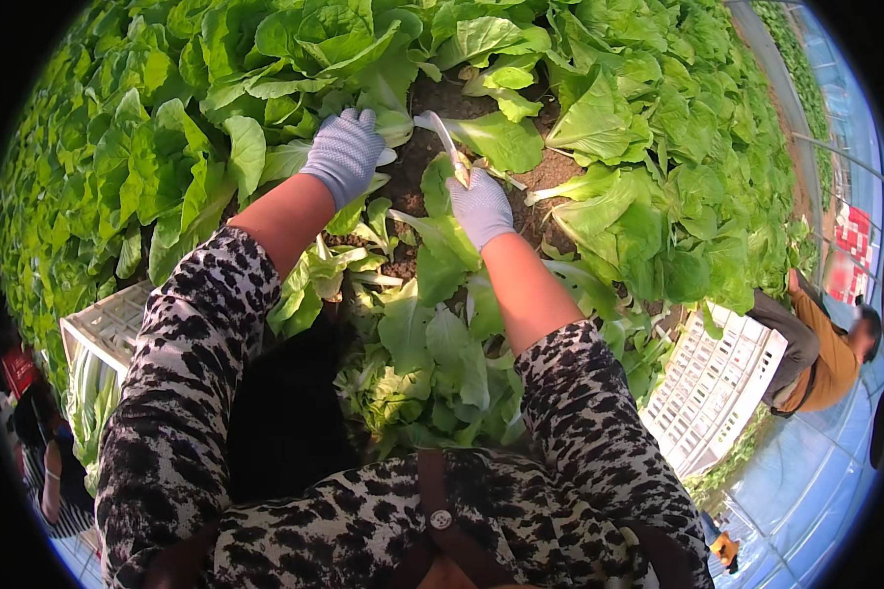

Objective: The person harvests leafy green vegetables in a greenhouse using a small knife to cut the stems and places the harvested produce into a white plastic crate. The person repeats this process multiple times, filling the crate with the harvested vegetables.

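Observation:
My left hand (346,151), in a pale knitted glove with dots, is closed around the lower leaves of a standing leafy cabbage (392,110) at the edge of the dense bed. In my right hand (480,207), gloved the same way, is a small sickle (442,136). Its curved pale blade points up and left toward the base of that plant, with a gap of bare soil (412,166) between the hands. The handle is mostly hidden in my fist. A loose leaf (497,140) lies just beyond the blade, and cut cabbages (619,221) lie to the right.
Trimmed leaves (435,339) cover the ground before my body. White plastic crates stand at left (107,316) and right (714,390), the left one over packed greens (92,412). A person in a mustard top (825,361) crouches at far right; another person (51,464) is at lower left.

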`<state>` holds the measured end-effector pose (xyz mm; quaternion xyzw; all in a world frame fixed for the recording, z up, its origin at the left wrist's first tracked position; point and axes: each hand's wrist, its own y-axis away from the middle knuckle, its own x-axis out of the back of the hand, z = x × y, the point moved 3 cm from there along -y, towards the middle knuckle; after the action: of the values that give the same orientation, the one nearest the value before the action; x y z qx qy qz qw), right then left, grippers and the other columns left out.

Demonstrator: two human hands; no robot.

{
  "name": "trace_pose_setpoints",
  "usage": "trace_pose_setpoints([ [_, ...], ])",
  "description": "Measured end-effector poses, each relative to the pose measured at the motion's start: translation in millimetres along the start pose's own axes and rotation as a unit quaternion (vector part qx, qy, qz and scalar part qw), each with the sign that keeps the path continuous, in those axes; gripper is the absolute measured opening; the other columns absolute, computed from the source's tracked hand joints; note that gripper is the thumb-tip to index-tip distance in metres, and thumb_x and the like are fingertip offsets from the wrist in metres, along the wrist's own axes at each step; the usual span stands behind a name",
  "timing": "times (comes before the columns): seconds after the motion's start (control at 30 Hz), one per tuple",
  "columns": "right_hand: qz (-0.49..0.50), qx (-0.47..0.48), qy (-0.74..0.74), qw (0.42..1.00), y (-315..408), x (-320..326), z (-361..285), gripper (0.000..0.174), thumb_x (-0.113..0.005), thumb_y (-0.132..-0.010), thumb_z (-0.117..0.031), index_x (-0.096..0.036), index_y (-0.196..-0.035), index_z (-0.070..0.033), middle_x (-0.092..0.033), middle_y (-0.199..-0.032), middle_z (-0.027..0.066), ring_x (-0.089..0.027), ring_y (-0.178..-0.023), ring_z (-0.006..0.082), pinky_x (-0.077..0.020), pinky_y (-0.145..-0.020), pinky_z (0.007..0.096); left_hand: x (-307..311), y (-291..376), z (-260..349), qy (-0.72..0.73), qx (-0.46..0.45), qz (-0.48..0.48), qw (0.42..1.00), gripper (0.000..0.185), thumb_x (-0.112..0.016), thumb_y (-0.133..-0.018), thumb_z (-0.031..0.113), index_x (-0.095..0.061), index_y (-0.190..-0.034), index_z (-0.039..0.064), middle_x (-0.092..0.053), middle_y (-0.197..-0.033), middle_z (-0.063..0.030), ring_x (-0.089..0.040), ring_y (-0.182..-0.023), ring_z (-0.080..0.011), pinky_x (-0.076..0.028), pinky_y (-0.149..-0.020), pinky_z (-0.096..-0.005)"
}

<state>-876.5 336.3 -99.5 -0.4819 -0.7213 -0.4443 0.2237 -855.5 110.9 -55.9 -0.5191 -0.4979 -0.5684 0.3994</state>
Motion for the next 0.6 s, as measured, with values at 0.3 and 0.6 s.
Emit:
trace_pose_setpoints([
  [0.3,-0.091,-0.059,0.047,0.993,-36,-36,-15,0.037,-0.044,-0.099,-0.032,-0.062,-0.110,-0.002,-0.066,-0.103,0.0288,-0.064,-0.099,0.0452,-0.0519,-0.085,0.0505,-6,-3,-6,0.032,0.005,0.009,0.999,0.018,-0.061,-0.083,0.014,-0.073,-0.096,0.009,-0.059,-0.115,-0.0159,-0.058,-0.108,-0.0332,-0.050,-0.091,-0.0421],
  [0.6,-0.003,-0.055,-0.039,0.998,80,-5,37,0.031,-0.059,-0.097,-0.029,-0.060,-0.112,-0.002,-0.067,-0.090,0.0171,-0.067,-0.084,0.0292,-0.0544,-0.076,0.0414,40,29,11,0.143,-0.038,0.092,0.985,0.020,-0.068,-0.084,0.022,-0.072,-0.095,0.005,-0.061,-0.115,-0.0177,-0.060,-0.104,-0.0365,-0.049,-0.090,-0.0451],
])
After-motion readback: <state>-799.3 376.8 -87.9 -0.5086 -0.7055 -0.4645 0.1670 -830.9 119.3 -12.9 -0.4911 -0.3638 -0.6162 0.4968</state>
